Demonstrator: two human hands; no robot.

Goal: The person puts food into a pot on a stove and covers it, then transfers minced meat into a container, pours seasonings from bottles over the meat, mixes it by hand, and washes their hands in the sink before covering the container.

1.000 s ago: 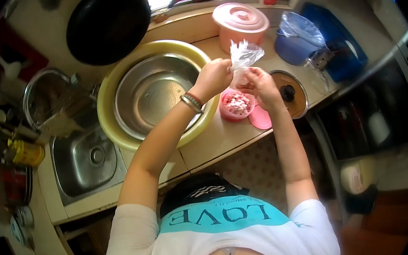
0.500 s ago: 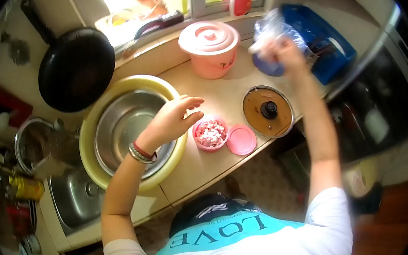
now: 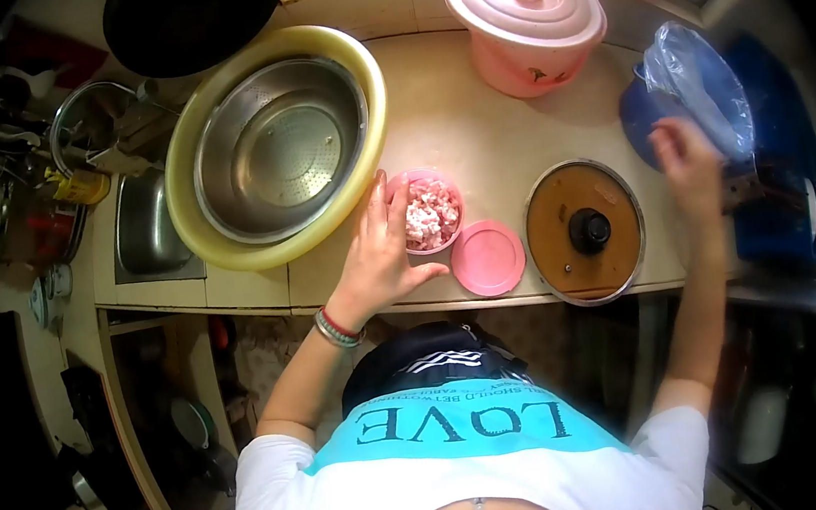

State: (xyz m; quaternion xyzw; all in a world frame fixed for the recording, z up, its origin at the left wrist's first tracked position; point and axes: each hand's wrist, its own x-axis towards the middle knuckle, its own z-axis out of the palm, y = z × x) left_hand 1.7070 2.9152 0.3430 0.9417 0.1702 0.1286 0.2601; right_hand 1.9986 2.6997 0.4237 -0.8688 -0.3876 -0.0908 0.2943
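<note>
My left hand has its fingers spread at the left side of a pink bowl filled with pale pink, chopped-looking food. A round pink lid lies just right of the bowl. Over at the right, my right hand is beside a blue bucket lined with a clear plastic bag. Its fingers look bent and slightly blurred, and nothing shows between them. Between the two hands lies a glass pot lid with a black knob.
A steel basin sits inside a large yellow basin at the left. Behind stands a lidded pink bucket. A blue tray is at the far right, a sink at the left, and a black pan hangs above.
The crumpled plastic held in both hands a second ago is no longer in them. My right hand moved right to the blue bucket; my left hand came down beside the pink bowl. The view shifted.
</note>
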